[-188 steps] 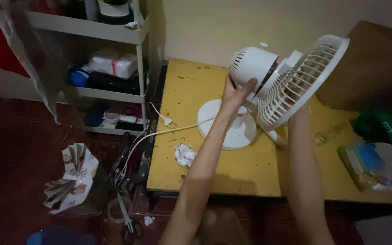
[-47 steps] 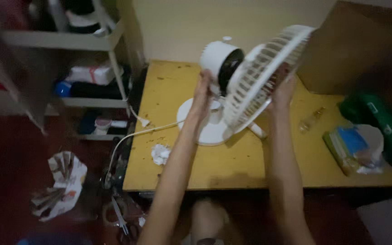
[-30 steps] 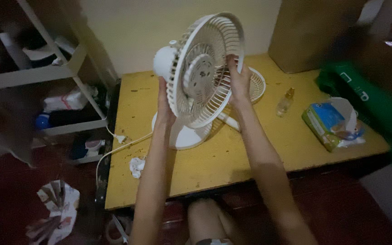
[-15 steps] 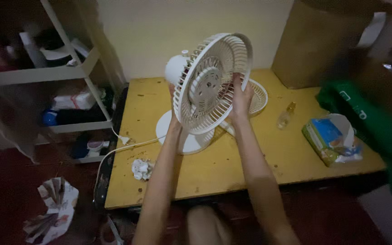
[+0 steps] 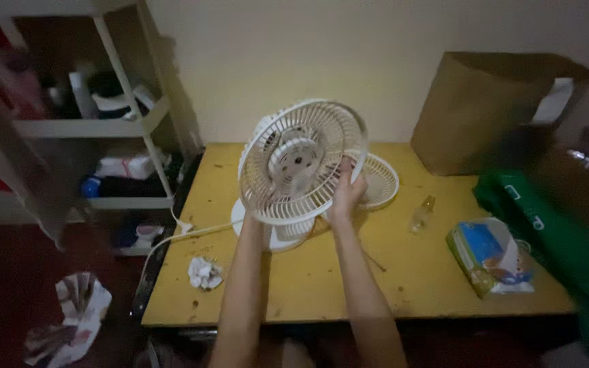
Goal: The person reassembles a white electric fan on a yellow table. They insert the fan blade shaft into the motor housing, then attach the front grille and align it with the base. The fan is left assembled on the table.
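A white table fan (image 5: 299,161) stands on its round base on a yellow table (image 5: 322,286), its open grille facing me. My right hand (image 5: 344,192) grips the lower right rim of the grille. My left hand reaches up behind the fan's lower left side and is hidden by the grille, only the forearm (image 5: 245,272) showing. A second white grille (image 5: 376,180) lies flat on the table just right of the fan. The fan's white cord (image 5: 192,233) runs off the table's left edge.
A crumpled tissue (image 5: 204,272) lies front left. A small clear bottle (image 5: 421,214) and a tissue pack (image 5: 492,257) sit to the right, with a green bag (image 5: 547,232) and a brown paper bag (image 5: 485,109) beyond. A white shelf unit (image 5: 124,123) stands at left.
The fan head has been turned from side-on to facing me and lowered. My right hand slid down along the grille's rim, and the view pulled back from the table.
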